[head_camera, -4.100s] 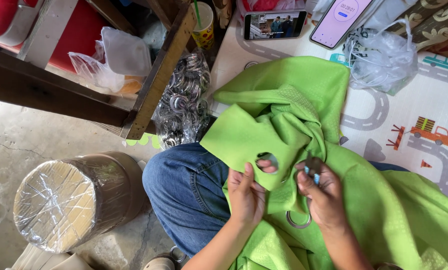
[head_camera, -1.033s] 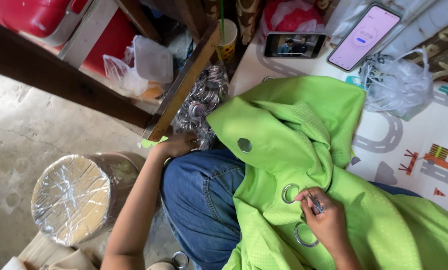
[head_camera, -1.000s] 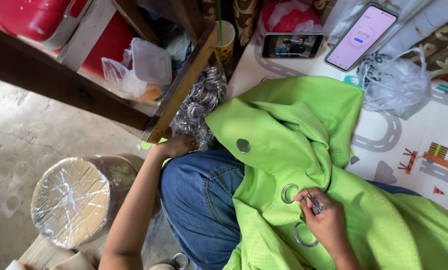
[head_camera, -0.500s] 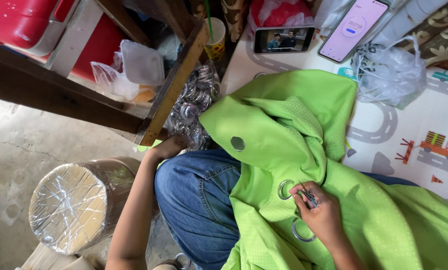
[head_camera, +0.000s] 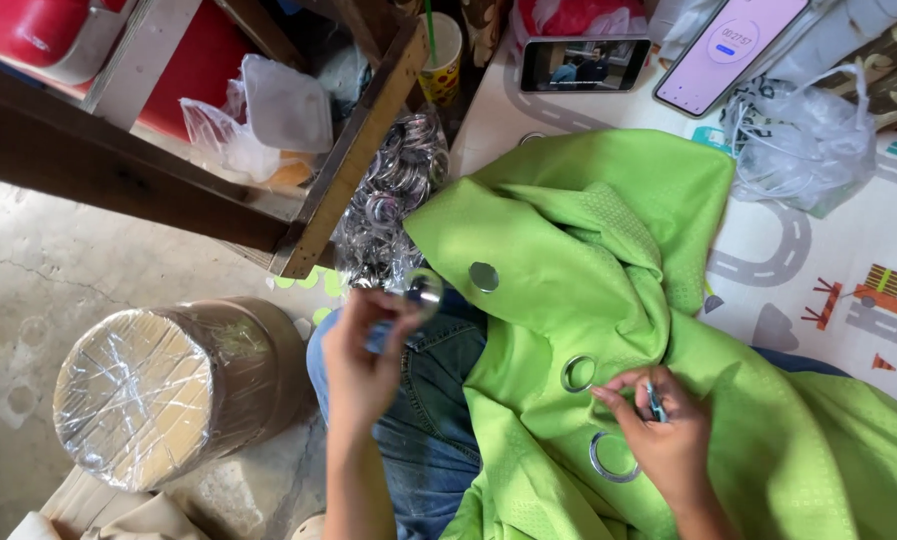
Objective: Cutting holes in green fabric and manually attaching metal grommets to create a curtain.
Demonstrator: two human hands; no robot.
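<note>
Left hand (head_camera: 363,355) has lifted a shiny metal ring (head_camera: 423,290).

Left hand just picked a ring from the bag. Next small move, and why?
Probably carry the metal ring in the left hand over to the bare cut hole in the green fabric. Two eyelets nearby are already ringed; the right hand pins the cloth.

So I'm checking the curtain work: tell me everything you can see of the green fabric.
The green fabric is bright lime cloth with a fine woven texture, bunched in deep folds over the person's jeans and the road-print play mat. Two metal eyelet rings are set in it, and one cut round hole is without a ring. The right hand rests on it, pinching a small tool between the rings.
</note>
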